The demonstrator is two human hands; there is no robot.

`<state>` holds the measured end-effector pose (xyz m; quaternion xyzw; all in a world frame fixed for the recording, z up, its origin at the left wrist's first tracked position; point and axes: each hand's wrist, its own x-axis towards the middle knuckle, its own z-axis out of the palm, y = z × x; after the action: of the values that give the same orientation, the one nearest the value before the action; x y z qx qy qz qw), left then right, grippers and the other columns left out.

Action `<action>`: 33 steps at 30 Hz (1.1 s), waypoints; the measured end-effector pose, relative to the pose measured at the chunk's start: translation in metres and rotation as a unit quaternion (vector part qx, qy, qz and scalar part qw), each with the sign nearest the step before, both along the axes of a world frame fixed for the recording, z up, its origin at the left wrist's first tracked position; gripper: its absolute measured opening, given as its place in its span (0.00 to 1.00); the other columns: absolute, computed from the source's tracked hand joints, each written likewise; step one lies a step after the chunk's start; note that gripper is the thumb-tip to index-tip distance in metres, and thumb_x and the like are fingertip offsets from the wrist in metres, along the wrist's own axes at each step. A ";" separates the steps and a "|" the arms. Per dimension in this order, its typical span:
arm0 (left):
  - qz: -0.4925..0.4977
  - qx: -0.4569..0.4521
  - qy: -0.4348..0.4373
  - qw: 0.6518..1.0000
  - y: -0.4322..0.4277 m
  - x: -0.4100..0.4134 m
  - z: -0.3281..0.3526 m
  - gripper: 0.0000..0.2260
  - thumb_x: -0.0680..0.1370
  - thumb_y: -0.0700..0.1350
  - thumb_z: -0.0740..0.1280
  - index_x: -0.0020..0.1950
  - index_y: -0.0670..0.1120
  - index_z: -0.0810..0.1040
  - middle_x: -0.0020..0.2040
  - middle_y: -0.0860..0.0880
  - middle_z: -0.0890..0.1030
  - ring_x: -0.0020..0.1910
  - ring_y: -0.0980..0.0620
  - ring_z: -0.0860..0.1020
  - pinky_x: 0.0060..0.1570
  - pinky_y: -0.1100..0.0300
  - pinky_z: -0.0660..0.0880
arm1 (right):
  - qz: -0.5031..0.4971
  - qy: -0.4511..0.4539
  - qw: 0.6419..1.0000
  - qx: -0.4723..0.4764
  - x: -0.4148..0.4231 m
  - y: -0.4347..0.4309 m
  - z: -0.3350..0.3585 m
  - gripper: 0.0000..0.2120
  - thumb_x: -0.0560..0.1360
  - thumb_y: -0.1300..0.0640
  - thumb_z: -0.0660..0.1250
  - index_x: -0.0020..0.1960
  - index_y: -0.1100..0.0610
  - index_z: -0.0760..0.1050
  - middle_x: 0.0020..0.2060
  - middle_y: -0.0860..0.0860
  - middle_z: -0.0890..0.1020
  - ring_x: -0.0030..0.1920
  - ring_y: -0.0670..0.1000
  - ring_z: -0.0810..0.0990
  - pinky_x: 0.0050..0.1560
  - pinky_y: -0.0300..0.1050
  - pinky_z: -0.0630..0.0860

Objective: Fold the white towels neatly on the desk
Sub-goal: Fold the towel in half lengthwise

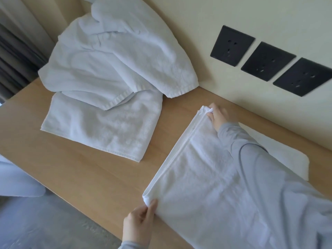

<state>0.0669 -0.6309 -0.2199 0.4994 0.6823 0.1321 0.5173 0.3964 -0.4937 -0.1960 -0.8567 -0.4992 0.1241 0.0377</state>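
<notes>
On the pale wooden surface (pixel 86 177), right of the crumpled white towel heap (pixel 107 69), the half-folded white terry towel (pixel 203 177) lies with its heap-side edge running away from me, left hand (pixel 141 219) pinching its near corner, right hand (pixel 217 115) the far.

The towel (pixel 206 177) at the desk's (pixel 80 177) near edge is white, like the pile of towels (pixel 107 69) at its far left corner. The desk is light brown wood. The sockets (pixel 267 60) are black, the sleeve (pixel 269 177) grey.
</notes>
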 end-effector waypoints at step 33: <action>-0.153 0.186 -0.006 0.970 0.049 0.021 0.008 0.09 0.74 0.42 0.69 0.39 0.43 0.70 0.35 0.49 0.74 0.35 0.50 0.71 0.36 0.67 0.67 | 0.431 -0.126 0.890 -0.085 -0.002 0.013 0.022 0.05 0.79 0.60 0.56 0.48 0.51 0.62 0.41 0.46 0.76 0.44 0.50 0.75 0.63 0.49 0.61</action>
<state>0.0875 -0.5821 -0.2122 0.6846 0.5580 0.1794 0.4333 0.3949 -0.4802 -0.1741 -0.5660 -0.8073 0.0609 -0.1558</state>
